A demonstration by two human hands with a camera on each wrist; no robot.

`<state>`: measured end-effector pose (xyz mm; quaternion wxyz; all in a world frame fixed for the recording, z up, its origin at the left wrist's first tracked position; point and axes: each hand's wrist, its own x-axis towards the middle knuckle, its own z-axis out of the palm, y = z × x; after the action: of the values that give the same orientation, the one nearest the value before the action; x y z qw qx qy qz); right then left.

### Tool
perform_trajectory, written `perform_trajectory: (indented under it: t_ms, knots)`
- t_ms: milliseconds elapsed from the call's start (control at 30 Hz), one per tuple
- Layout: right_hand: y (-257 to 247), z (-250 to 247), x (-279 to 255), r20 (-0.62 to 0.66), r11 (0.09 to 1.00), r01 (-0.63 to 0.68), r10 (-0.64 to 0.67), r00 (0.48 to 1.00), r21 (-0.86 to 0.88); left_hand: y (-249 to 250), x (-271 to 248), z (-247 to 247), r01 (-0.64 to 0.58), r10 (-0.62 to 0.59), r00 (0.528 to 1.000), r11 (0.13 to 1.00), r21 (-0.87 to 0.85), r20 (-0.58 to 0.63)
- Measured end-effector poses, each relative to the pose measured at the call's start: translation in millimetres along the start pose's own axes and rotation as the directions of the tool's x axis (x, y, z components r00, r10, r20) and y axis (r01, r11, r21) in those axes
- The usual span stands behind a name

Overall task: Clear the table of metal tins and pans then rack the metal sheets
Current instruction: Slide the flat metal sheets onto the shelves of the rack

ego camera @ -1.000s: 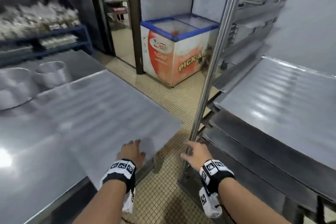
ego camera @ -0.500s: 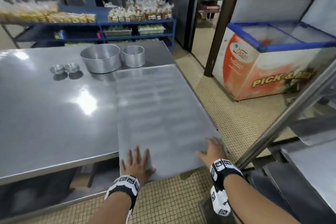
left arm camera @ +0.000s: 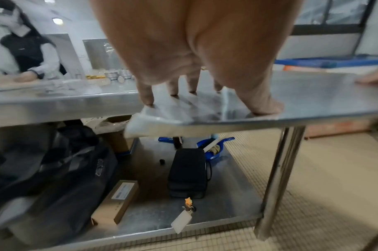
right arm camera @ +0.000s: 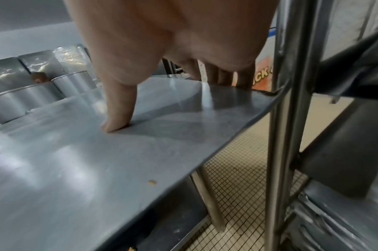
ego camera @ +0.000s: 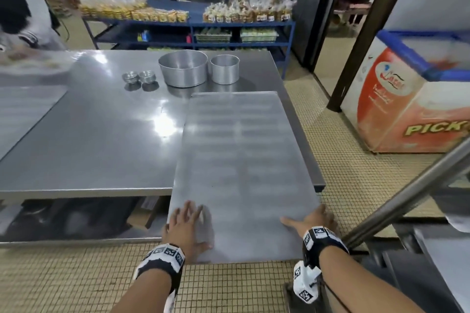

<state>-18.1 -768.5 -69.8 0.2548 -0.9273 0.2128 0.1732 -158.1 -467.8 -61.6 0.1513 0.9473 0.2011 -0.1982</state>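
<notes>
A large flat metal sheet lies on the right side of the steel table, its near end overhanging the table edge. My left hand rests flat on the sheet's near left corner with fingers spread. My right hand grips the near right corner, thumb on top and fingers curled over the side edge. At the far end of the table stand a large round pan, a smaller round pan and two small tins.
The rack's steel post slants up just right of my right hand, with racked sheets behind it. Another sheet lies at the table's left edge, beside a person. A chest freezer stands at right. Bags and boxes fill the lower shelf.
My right hand left the rack post and took the sheet's near right corner. My left hand stayed flat on the sheet. The view swung from the rack to the table.
</notes>
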Motion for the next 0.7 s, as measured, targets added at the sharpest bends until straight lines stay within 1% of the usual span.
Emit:
perform_trajectory:
  t_ms: [33,67,100,133,167,200,233,267,333,433,533,700]
  knots:
    - [2,1,0,-0.003,0.999,-0.025,0.025,1.0,0.024,2,1,-3,0.105,-0.111,0.992,0.99,-0.089,-0.058]
    - [2,0,-2,-0.003,0.998,-0.04,0.04,0.999,0.043,2,5,-4,0.222,-0.247,0.964,0.95,-0.219,-0.097]
    - [2,0,-4,0.003,0.997,-0.057,0.057,0.998,0.055,1,11,-5,0.32,-0.382,0.918,0.872,-0.371,-0.105]
    - [2,0,-5,0.014,0.995,-0.071,0.07,0.997,0.064,-2,17,-5,0.39,-0.483,0.872,0.781,-0.489,-0.076]
    - [1,0,-7,0.025,0.994,-0.088,0.087,0.996,0.066,-6,22,-7,0.437,-0.542,0.84,0.699,-0.566,-0.021]
    - [-1,0,-9,0.038,0.993,-0.102,0.099,0.994,0.064,-9,24,-9,0.465,-0.567,0.823,0.637,-0.615,0.035]
    - [-2,-1,-11,0.042,0.992,-0.113,0.111,0.993,0.057,-13,26,-9,0.48,-0.576,0.814,0.594,-0.645,0.075]
    - [-5,-2,-13,0.047,0.991,-0.124,0.122,0.991,0.05,-16,25,-11,0.487,-0.585,0.806,0.563,-0.668,0.094]
    - [-9,-3,-17,0.054,0.989,-0.143,0.141,0.989,0.038,-21,23,-14,0.481,-0.593,0.799,0.528,-0.7,0.102]
    - [-13,2,-24,0.054,0.986,-0.158,0.156,0.986,0.046,-29,18,-20,0.475,-0.594,0.796,0.502,-0.723,0.111]
    - [-19,12,-37,0.061,0.987,-0.146,0.143,0.988,0.059,-44,11,-26,0.459,-0.594,0.799,0.502,-0.733,0.093]
    - [-32,41,-59,0.101,0.986,-0.138,0.129,0.986,0.091,-84,-3,-34,0.442,-0.599,0.797,0.497,-0.747,0.073]
